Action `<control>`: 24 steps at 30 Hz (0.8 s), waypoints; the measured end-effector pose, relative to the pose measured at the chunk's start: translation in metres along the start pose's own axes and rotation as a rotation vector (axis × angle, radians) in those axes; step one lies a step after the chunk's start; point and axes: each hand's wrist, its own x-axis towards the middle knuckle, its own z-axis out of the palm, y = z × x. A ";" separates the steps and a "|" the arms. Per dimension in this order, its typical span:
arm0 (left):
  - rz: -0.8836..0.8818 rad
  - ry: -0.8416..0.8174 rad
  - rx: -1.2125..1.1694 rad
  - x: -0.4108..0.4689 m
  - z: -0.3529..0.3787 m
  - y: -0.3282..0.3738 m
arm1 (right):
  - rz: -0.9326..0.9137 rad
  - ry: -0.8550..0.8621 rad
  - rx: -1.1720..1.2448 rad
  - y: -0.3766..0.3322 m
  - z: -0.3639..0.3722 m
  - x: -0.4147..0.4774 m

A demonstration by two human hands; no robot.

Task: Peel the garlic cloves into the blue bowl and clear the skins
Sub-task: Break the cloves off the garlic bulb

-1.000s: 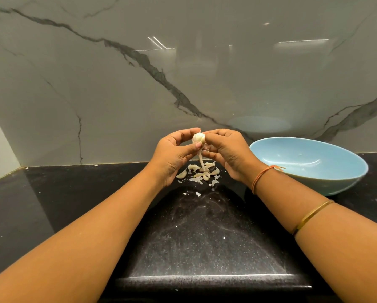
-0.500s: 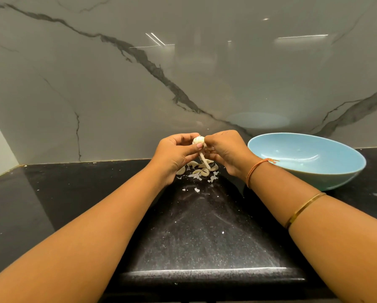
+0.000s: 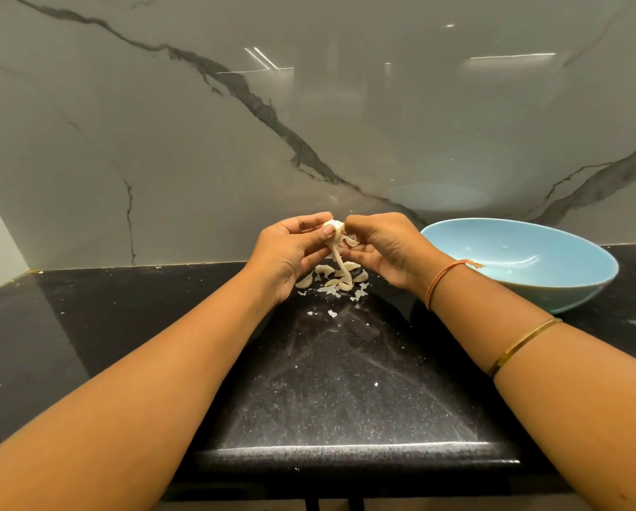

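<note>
We hold the garlic head [image 3: 333, 227] above the bench [image 3: 124, 319], pinched between the fingers of our left hand [image 3: 290, 252] and right hand [image 3: 382, 248]. Its stalk hangs toward 6 o'clock. The blue bowl [image 3: 552, 289] lies at 3 o'clock, nearer the right hand.

countertop [image 3: 132, 326] left: open | right: blue bowl [image 3: 552, 285] | centre: cloves [image 3: 331, 278], seemingly loose

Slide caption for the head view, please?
Both hands pull a garlic bulb apart over loose cloves; blue bowl beside.
</note>
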 end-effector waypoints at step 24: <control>-0.004 0.031 0.019 0.004 -0.003 -0.004 | 0.045 0.097 -0.038 0.001 0.002 0.005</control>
